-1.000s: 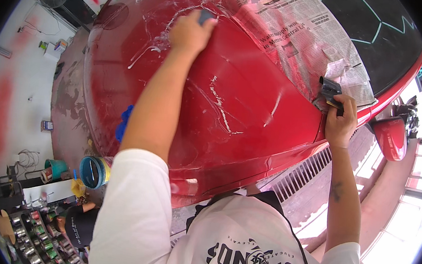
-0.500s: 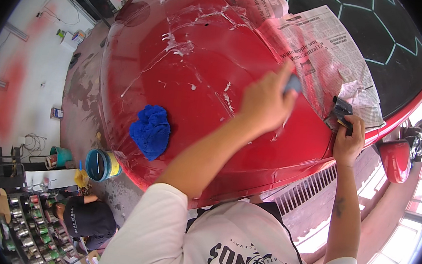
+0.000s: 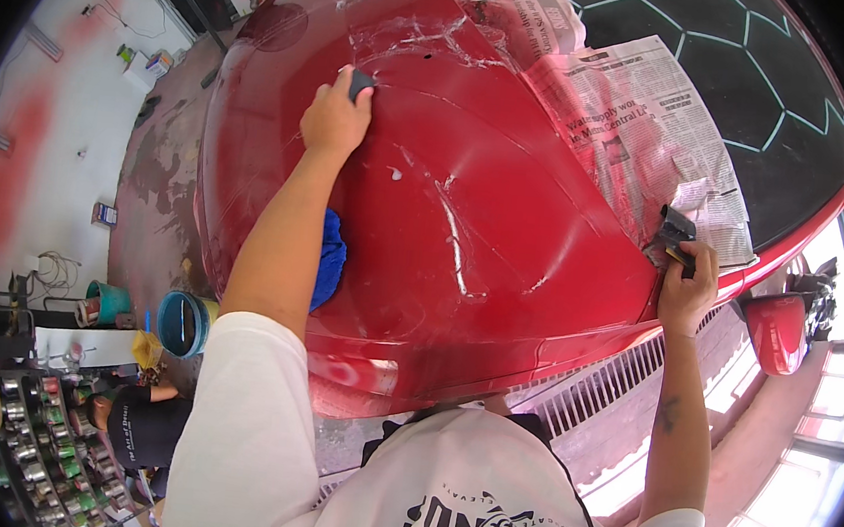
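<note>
2 hands grip: left hand (image 3: 335, 115) dark block (image 3: 359, 83) on red panel (image 3: 505, 231), right hand (image 3: 686, 287) black tool (image 3: 674, 231).

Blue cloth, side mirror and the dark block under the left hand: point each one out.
blue cloth (image 3: 331, 256), head view, on the part showing right of the forearm.
side mirror (image 3: 775, 333), head view, on the middle of its red housing.
dark block (image 3: 360, 83), head view, on the end showing past the left hand (image 3: 334, 120).
</note>
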`<act>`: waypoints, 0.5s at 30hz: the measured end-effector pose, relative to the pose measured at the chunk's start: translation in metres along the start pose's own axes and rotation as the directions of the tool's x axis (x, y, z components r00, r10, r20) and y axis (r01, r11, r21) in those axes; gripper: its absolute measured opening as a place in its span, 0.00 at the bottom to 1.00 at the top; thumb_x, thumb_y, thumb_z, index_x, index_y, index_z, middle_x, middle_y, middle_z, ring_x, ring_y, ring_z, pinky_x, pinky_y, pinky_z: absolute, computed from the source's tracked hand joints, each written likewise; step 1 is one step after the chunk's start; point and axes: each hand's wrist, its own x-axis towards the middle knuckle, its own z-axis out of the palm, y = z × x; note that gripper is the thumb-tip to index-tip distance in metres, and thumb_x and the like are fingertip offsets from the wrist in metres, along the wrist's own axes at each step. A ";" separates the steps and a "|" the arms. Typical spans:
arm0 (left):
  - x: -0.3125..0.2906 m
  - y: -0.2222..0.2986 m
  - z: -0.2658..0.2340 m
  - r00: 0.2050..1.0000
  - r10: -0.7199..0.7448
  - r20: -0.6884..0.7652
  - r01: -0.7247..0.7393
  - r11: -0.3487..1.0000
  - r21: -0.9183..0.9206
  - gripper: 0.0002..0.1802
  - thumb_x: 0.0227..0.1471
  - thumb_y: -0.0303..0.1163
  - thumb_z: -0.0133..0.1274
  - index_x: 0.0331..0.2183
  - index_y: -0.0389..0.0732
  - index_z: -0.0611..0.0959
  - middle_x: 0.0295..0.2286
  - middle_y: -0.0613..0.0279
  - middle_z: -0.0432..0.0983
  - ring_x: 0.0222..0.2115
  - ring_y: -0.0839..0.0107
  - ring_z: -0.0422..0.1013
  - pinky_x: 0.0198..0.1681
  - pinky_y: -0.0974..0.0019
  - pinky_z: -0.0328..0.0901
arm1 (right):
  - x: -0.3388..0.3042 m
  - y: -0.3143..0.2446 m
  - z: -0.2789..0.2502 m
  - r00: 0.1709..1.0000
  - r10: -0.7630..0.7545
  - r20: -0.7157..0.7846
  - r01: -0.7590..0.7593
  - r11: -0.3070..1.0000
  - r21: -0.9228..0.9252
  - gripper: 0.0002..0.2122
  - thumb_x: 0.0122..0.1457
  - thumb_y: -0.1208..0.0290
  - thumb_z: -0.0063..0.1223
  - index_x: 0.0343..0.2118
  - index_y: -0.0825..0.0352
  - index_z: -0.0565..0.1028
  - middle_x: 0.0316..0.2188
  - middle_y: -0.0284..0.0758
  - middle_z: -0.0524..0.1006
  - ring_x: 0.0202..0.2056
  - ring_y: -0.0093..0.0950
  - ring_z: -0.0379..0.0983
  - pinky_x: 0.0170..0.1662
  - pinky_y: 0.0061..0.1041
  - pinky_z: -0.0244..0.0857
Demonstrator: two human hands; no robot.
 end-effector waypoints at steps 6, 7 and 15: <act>-0.033 0.086 -0.012 0.973 0.101 -0.210 -0.175 0.912 -0.371 0.33 0.68 0.49 0.59 0.69 0.48 0.75 0.52 0.44 0.83 0.53 0.42 0.80 0.57 0.42 0.74 | 0.004 -0.005 -0.003 1.000 -0.007 -0.009 0.007 1.000 0.013 0.10 0.56 0.87 0.60 0.40 0.69 0.79 0.40 0.43 0.80 0.43 0.48 0.80 0.48 0.41 0.75; -0.049 0.127 -0.014 0.963 0.170 -0.209 -0.251 0.851 -0.462 0.32 0.68 0.47 0.59 0.67 0.48 0.77 0.53 0.44 0.84 0.53 0.41 0.80 0.57 0.41 0.74 | 0.005 -0.006 -0.003 1.000 -0.021 -0.006 0.021 0.999 0.037 0.10 0.56 0.88 0.59 0.40 0.69 0.78 0.40 0.43 0.80 0.43 0.48 0.80 0.48 0.41 0.74; -0.107 0.221 -0.002 0.740 0.672 -0.020 -0.592 0.637 -0.495 0.30 0.65 0.49 0.64 0.64 0.50 0.81 0.34 0.50 0.80 0.31 0.47 0.82 0.34 0.45 0.78 | 0.004 -0.004 -0.006 0.999 0.013 0.052 -0.018 0.995 0.094 0.11 0.56 0.90 0.57 0.40 0.71 0.78 0.40 0.46 0.80 0.43 0.49 0.80 0.50 0.41 0.74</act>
